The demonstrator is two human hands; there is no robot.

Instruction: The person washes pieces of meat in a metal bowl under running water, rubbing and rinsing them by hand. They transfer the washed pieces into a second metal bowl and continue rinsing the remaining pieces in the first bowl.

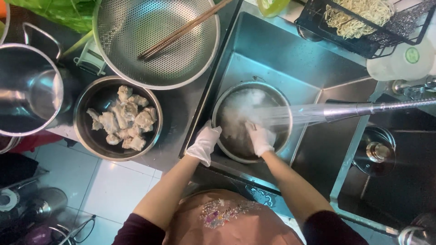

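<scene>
Clearly the left hand (204, 144), in a white glove, grips the near-left rim of the round steel bowl (279, 106) in the steel sink (272, 45), steadying it. Inside, the gloved right hand (260, 138) rubs under the pull-out tap's spray (295, 114); its fingers seem loosely spread, though foam blurs them. Keeping the rim pinned stops tipping. Left of that hand sit a steel bowl of pale meat pieces (121, 119) and a perforated colander (156, 41) holding brown chopsticks (181, 31).

Dim, bluish overhead light glares off the steel sink (272, 54); frame edges curve and soften.
</scene>
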